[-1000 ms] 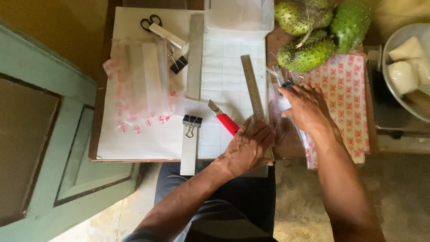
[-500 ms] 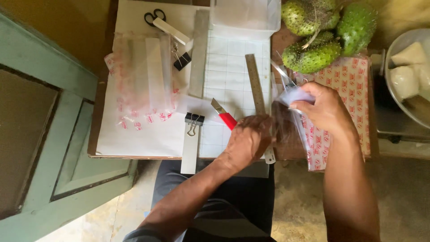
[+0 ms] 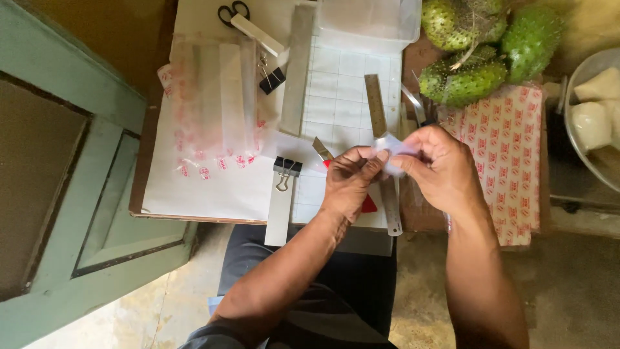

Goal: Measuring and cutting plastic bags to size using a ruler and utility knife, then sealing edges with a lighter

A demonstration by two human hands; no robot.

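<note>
Two hands work at the table [image 3: 194,194]: the left hand [image 3: 349,184] and the right hand [image 3: 439,168]. Three green spiky fruits lie together: one [image 3: 462,22], a second [image 3: 465,81], a third [image 3: 529,39]. Two black binder clips show, one [image 3: 272,80] and another [image 3: 287,167]. There is one pair of scissors [image 3: 234,11], one steel ruler [image 3: 378,110], one red-handled utility knife [image 3: 323,152], and one clear plastic box [image 3: 368,22].

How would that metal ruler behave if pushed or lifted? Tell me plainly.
The ruler is a long, thin, flat metal strip, so it would probably stay stiff when lifted. Lying flat on the gridded mat, it should slide rather than roll. Its end sticks past the board's edge below both hands, so a push there might tip it off.
</note>
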